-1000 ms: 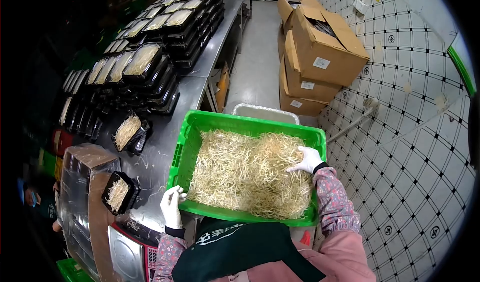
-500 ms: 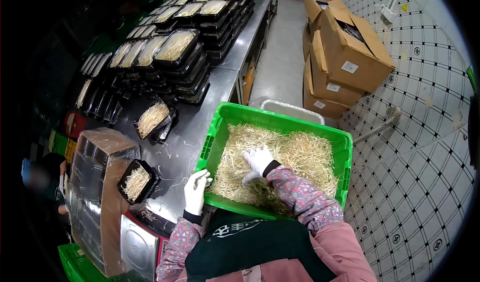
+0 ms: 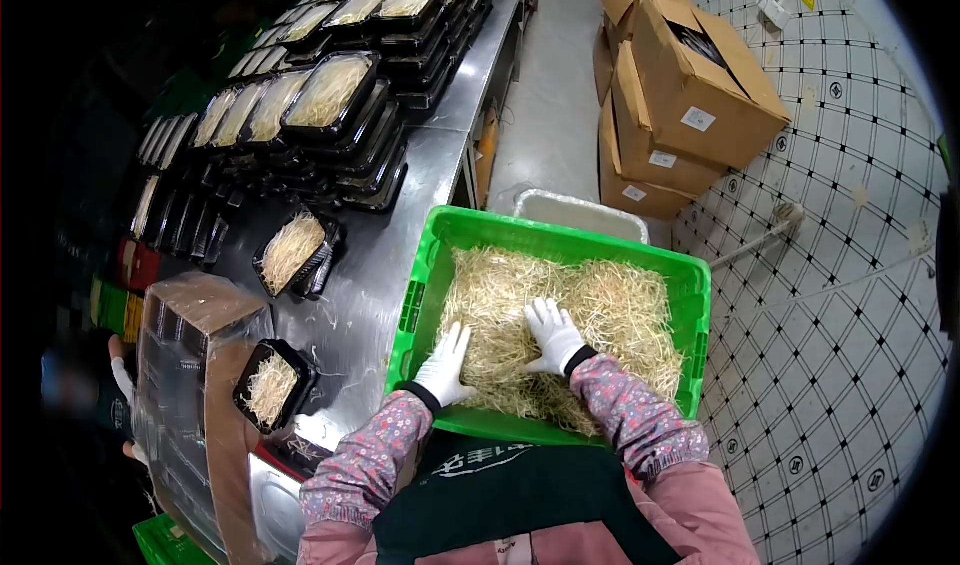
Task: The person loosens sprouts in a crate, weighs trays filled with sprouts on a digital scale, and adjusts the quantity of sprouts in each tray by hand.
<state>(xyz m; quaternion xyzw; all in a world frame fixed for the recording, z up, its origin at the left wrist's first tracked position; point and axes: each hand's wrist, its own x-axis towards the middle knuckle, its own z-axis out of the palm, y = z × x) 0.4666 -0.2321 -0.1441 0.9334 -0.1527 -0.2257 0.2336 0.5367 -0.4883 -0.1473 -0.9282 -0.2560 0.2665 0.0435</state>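
A green plastic crate [image 3: 402, 350] holds a thick layer of pale bean sprouts [image 3: 500, 285]. My left hand [image 3: 446, 370], in a white glove, rests on the sprouts by the crate's left wall, its fingers spread. Over the middle of the heap, my gloved right hand [image 3: 553, 339] also has its fingers apart, palm down on the sprouts. Neither hand shows anything gripped; the undersides of both palms are hidden.
Left of the crate, a black tray [image 3: 272, 390] of sprouts stands near a metal scale [image 3: 278, 510] and a plastic-wrapped carton [image 3: 225, 365]. Another filled tray [image 3: 292, 255] sits farther up the steel table [image 3: 425, 170]. Stacked packed trays [image 3: 330, 90] and cardboard boxes [image 3: 700, 95] lie beyond. A co-worker [image 3: 115, 385] is at left.
My left hand has gone from the crate's left rim onto the sprouts inside. The right hand has shifted slightly right and its fingers have spread. The view has tilted slightly.
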